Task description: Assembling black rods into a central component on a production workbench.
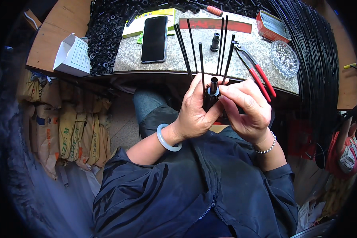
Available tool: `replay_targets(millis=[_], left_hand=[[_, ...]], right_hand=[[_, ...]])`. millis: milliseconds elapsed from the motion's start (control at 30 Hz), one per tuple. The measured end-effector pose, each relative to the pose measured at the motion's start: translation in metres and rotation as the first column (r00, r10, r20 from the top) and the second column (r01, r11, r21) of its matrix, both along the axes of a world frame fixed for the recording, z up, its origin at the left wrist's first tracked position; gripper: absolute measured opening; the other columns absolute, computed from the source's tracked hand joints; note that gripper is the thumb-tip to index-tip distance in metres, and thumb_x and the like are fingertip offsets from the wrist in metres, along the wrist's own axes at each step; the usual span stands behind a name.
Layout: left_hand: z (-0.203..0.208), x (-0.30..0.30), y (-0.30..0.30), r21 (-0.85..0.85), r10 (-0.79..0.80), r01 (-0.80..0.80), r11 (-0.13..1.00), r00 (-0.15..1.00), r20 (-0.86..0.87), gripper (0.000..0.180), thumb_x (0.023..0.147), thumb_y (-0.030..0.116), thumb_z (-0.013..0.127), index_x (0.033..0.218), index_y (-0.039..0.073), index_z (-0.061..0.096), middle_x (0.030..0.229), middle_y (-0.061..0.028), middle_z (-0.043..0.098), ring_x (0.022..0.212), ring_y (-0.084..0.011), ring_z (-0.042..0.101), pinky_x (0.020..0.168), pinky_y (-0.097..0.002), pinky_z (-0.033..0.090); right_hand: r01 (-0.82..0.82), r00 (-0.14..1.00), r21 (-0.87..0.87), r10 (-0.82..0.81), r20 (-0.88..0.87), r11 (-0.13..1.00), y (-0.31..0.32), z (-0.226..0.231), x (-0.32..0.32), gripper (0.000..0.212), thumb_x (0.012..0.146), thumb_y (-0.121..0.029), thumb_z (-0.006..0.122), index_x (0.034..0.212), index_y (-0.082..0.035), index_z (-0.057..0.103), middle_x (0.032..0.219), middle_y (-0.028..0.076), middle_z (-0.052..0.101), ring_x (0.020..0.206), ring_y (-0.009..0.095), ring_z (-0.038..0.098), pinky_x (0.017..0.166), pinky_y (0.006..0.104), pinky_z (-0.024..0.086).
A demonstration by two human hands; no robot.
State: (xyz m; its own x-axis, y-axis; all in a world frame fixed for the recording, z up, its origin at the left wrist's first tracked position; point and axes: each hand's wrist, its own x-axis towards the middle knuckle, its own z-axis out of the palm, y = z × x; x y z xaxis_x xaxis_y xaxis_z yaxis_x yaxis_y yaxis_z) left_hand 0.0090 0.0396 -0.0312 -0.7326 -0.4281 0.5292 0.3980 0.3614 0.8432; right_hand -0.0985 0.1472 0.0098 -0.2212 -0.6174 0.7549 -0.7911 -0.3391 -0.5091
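My left hand (196,113) is wrapped round a black tubular hub (214,88), whose open end points up between my hands just beyond the table's front edge. Several thin black rods (201,59) rise around the hub, slightly splayed, like umbrella ribs. Their lower ends are mostly hidden by my fingers. With thumb and fingertips, my right hand (248,107) pinches close at the hub's right side, by the foot of one rod. Whatever small piece lies between those fingertips is too hidden to make out. Another black stepped hub (214,42) stands upright on the stone slab, behind the rods.
On the stone slab (127,65) lie a phone (154,39), red-handled pliers (258,73), a red strip (214,25), a red box (273,25) and a glass dish (285,59). Black parts (103,51) heap behind a white box (72,55). Long rods (305,43) pile at right.
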Motion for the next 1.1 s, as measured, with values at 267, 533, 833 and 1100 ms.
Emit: replay_targets(millis=[267, 533, 833, 1100], left_hand=[[-0.007, 0.002, 0.004, 0.109, -0.005, 0.004, 0.994, 1.0, 0.011, 0.038, 0.079, 0.006, 0.065, 0.112, 0.001, 0.048, 0.1, -0.0117, 0.054, 0.089, -0.0234, 0.056, 0.08, -0.0317, 0.045], [-0.008, 0.001, 0.009, 0.253, -0.03, 0.026, 0.967, 0.999, 0.013, 0.037, 0.08, 0.007, 0.066, 0.11, 0.001, 0.045, 0.094, -0.0087, 0.051, 0.083, -0.0155, 0.054, 0.075, -0.0275, 0.045], [-0.015, -0.001, 0.008, 0.228, 0.011, -0.008, 0.974, 1.0, -0.013, 0.033, 0.081, 0.008, 0.066, 0.107, 0.001, 0.046, 0.091, -0.0081, 0.051, 0.079, -0.0143, 0.054, 0.071, -0.0272, 0.045], [-0.005, -0.003, 0.013, 0.221, 0.04, -0.046, 0.974, 0.999, 0.033, 0.027, 0.083, 0.006, 0.064, 0.106, 0.001, 0.049, 0.091, -0.009, 0.054, 0.077, -0.0151, 0.056, 0.069, -0.0274, 0.046]], right_hand=[[0.021, 0.996, 0.047, -0.017, -0.087, 0.999, 0.003, 0.002, 0.001, 0.033, 0.073, 0.012, 0.065, 0.104, 0.003, 0.061, 0.087, 0.013, 0.064, 0.072, 0.022, 0.06, 0.063, 0.0291, 0.049], [0.044, 0.986, 0.031, -0.049, 0.162, 0.999, 0.005, -0.007, 0.007, 0.033, 0.074, 0.013, 0.065, 0.104, 0.004, 0.056, 0.08, 0.01, 0.062, 0.069, 0.016, 0.06, 0.064, 0.0252, 0.049], [-0.017, 0.977, 0.103, -0.006, 0.213, 0.995, 0.008, -0.003, 0.0, 0.018, 0.076, 0.011, 0.065, 0.093, 0.005, 0.061, 0.083, 0.013, 0.064, 0.073, 0.017, 0.062, 0.068, 0.0262, 0.049], [-0.077, 0.9, 0.227, -0.03, 0.434, 0.971, 0.002, 0.024, -0.006, 0.019, 0.082, 0.002, 0.065, 0.1, 0.005, 0.061, 0.083, 0.004, 0.063, 0.072, 0.007, 0.059, 0.064, 0.0193, 0.048]])
